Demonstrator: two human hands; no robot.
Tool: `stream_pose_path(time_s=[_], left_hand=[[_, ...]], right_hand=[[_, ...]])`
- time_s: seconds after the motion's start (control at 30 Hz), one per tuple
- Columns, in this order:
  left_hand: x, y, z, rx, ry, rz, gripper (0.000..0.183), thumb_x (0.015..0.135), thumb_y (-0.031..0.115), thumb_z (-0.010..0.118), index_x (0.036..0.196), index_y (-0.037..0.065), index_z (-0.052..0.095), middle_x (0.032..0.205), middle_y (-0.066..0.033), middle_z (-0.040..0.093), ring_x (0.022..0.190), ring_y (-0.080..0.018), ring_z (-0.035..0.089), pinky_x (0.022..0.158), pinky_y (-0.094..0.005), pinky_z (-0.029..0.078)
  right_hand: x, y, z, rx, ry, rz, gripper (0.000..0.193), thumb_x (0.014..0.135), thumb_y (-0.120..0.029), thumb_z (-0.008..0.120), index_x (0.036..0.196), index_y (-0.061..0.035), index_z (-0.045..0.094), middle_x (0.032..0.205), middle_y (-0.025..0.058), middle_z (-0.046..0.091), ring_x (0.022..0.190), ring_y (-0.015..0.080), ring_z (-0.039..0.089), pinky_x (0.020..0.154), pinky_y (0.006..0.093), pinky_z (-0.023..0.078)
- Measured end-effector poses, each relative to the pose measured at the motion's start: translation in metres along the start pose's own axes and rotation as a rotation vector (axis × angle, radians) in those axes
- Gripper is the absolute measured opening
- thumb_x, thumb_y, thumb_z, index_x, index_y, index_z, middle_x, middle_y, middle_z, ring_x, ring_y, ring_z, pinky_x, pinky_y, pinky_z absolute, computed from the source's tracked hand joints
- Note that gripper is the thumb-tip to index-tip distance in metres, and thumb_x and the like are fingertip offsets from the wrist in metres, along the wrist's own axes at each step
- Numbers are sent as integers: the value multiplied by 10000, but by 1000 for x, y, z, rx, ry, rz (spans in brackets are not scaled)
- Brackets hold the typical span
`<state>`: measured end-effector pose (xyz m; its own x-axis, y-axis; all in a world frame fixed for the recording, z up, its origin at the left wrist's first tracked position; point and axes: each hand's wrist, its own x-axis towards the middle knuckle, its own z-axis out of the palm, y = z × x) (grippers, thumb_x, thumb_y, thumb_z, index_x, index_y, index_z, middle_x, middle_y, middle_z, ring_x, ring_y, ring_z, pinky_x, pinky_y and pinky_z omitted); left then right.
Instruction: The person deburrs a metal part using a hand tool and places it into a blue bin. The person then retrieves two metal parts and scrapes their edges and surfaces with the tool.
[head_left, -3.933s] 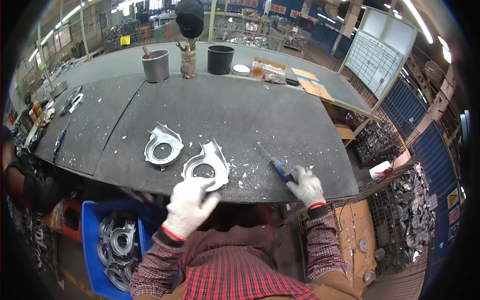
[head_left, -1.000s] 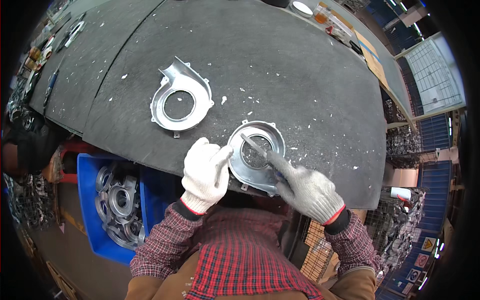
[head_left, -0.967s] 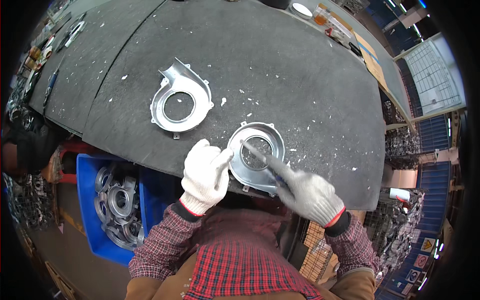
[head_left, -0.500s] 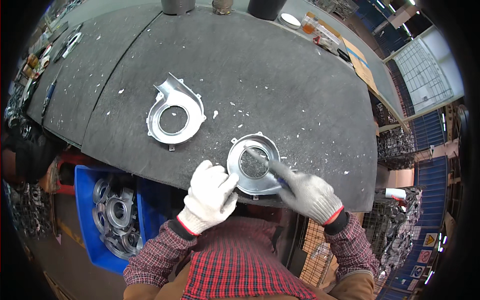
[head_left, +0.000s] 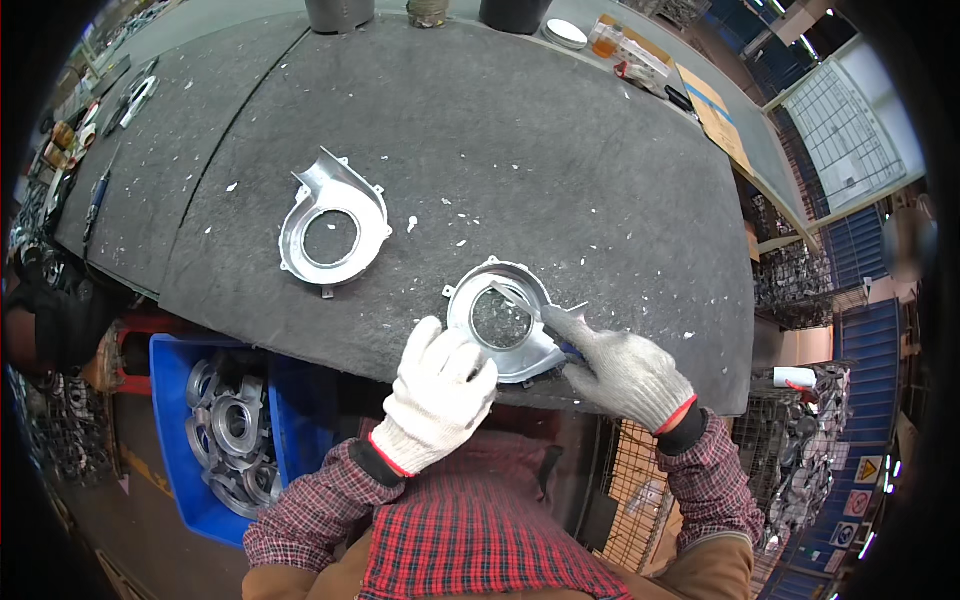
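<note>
A silvery cast-metal blower housing (head_left: 515, 362), round with a large central hole, lies near the front edge of the dark table. My left hand (head_left: 440, 395), in a white knit glove, grips its near-left rim. My gloved right hand (head_left: 630, 375) is closed round the blue handle of a file (head_left: 518, 300). The file's tapered grey blade reaches across the hole, its tip by the far-left inner rim. A second blower housing (head_left: 365, 240), with its spout pointing away, lies farther left and is untouched.
Pale metal chips are scattered over the dark tabletop (head_left: 480, 130). A blue bin (head_left: 172, 430) with several metal castings stands below its left front edge. Dark pots, a stack of white lids (head_left: 565, 33) and cardboard (head_left: 715, 120) line the far side. Wire cages (head_left: 800, 440) stand at right.
Both housings appear shifted slightly left in view. My left hand has moved right against the near housing's rim. The file stays across the hole, its tip still near the far-left rim.
</note>
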<state>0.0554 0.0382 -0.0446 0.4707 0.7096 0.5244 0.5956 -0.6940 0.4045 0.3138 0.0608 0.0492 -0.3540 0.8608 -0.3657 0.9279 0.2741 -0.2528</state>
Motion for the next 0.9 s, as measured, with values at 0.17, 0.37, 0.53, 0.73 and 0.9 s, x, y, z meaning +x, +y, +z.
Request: stream_pose_path(time_s=[0.17, 0.37, 0.53, 0.73, 0.9], left_hand=[[-2, -3, 21, -18, -65, 68, 215, 770, 120, 812, 956, 114, 704, 879, -44, 629, 923, -266, 686, 1135, -610, 483], [1, 1, 18, -9, -83, 35, 210, 761, 121, 819, 938, 118, 706, 846, -32, 635, 888, -256, 695, 1152, -614, 481], [1, 2, 22, -21, -54, 30, 235, 728, 106, 836, 930, 120, 717, 828, -29, 646, 862, -257, 699, 1145, -611, 491], [-1, 0, 25, -56, -47, 31, 243, 714, 97, 845, 918, 115, 715, 824, -32, 649, 855, -260, 701, 1147, -603, 489], [-1, 5, 29, -60, -48, 20, 225, 715, 96, 831, 904, 113, 710, 816, -33, 645, 841, -264, 696, 1147, -597, 487]], right_hand=[[-4, -8, -8, -12, -123, -2, 674, 963, -210, 668, 1609, -205, 475, 858, 208, 752, 770, 376, 782, 670, 508, 639], [-13, 11, -2, -7, 26, 50, 653, 965, -209, 668, 1595, -231, 498, 869, 200, 770, 793, 388, 786, 681, 510, 641], [-16, 15, -3, 2, -11, 108, 657, 965, -218, 665, 1597, -235, 490, 890, 198, 780, 808, 391, 789, 687, 513, 644], [-23, 17, -12, -52, -71, 125, 687, 974, -218, 659, 1626, -267, 451, 845, 190, 770, 742, 360, 792, 645, 520, 643], [-70, 19, -10, -25, -109, 205, 635, 976, -218, 666, 1589, -244, 502, 887, 195, 780, 788, 376, 795, 667, 528, 641]])
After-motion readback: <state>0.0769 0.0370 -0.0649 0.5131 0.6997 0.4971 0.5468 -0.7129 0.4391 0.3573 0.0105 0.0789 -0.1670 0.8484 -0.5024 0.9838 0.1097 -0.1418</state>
